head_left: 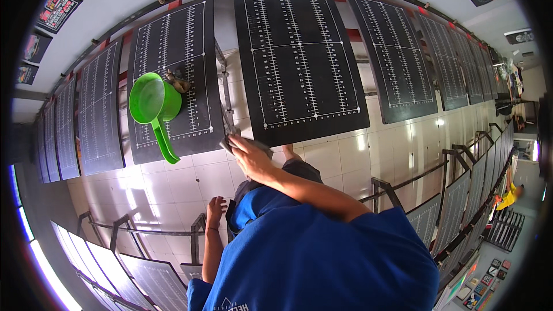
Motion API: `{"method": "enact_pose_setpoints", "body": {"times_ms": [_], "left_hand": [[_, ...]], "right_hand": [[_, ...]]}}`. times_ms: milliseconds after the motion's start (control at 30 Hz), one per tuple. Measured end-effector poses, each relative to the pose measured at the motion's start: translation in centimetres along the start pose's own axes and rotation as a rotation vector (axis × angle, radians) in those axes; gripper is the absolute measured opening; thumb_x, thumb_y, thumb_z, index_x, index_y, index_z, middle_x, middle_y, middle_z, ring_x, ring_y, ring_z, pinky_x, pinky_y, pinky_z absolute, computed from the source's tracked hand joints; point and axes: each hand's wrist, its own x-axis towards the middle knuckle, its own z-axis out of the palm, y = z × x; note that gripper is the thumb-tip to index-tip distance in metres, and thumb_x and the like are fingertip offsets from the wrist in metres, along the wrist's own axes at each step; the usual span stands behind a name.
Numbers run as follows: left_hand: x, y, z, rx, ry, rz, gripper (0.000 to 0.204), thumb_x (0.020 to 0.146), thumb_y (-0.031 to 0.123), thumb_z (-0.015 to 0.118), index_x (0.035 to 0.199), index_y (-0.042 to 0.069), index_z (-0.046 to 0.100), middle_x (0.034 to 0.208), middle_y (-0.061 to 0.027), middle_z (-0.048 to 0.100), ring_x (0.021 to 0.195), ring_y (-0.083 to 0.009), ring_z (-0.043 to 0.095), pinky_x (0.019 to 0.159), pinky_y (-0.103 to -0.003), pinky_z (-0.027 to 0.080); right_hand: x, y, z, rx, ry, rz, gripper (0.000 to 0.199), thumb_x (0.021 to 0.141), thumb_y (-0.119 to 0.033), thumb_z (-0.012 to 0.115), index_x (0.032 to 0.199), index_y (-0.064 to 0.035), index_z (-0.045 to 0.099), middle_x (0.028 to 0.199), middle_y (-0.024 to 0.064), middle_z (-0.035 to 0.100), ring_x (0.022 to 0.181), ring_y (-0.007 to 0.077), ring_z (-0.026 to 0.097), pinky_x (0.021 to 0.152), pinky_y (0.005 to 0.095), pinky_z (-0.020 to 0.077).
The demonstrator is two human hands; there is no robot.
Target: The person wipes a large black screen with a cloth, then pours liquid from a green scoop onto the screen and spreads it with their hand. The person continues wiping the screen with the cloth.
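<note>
Boards, black with white ruled lines, lie side by side in a long row on metal frames; a second row runs along the lower left and right. Central board (302,63) carries the right hand (249,155) at its near left corner, fingers together and pressed down on a grey cloth (228,145) that shows at the fingertips. Neighbouring board (173,75) to the left holds a green scoop (152,106) near its middle, handle pointing toward the near edge, with a small brown object just beyond it. Left hand (216,206) hangs low beside the blue shirt (322,253), fingers loosely apart, holding nothing. Floor (190,178) is pale glossy tile. Posters hang along the far wall.
</note>
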Motion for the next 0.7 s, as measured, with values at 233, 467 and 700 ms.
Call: {"method": "enact_pose_setpoints", "body": {"times_ms": [233,467,700], "left_hand": [[-0.4,-2.9,-2.9,0.045,0.044,-0.098,0.04,0.099,0.041,0.05,0.111,0.004,0.062,0.098,-0.0085,0.069,0.076,-0.0182,0.067,0.064,-0.032,0.051],[-4.9,-7.7,-4.1,-0.111,0.116,-0.168,0.041,0.097,0.042,0.051,0.113,0.005,0.061,0.098,-0.0092,0.068,0.076,-0.0191,0.067,0.062,-0.033,0.051],[-3.0,-7.7,-3.1,0.016,0.112,-0.159,0.037,0.098,0.038,0.052,0.11,0.004,0.062,0.098,-0.0086,0.069,0.076,-0.0182,0.066,0.063,-0.032,0.05]], "right_hand": [[-2.1,5.4,-5.9,-0.189,0.175,0.179,0.029,0.089,-0.004,0.059,0.118,-0.0004,0.063,0.142,0.0163,0.051,0.132,0.0303,0.049,0.106,0.0396,0.0462],[-14.6,16.8,-16.9,-0.477,0.421,0.67,0.032,0.095,-0.003,0.049,0.127,0.0,0.055,0.13,0.0212,0.055,0.1,0.0308,0.065,0.081,0.0394,0.0554],[-8.1,11.1,-9.1,-0.349,0.46,0.501,0.04,0.092,-0.001,0.049,0.131,0.0065,0.052,0.137,0.0255,0.052,0.123,0.0403,0.054,0.102,0.0435,0.0474]]}}
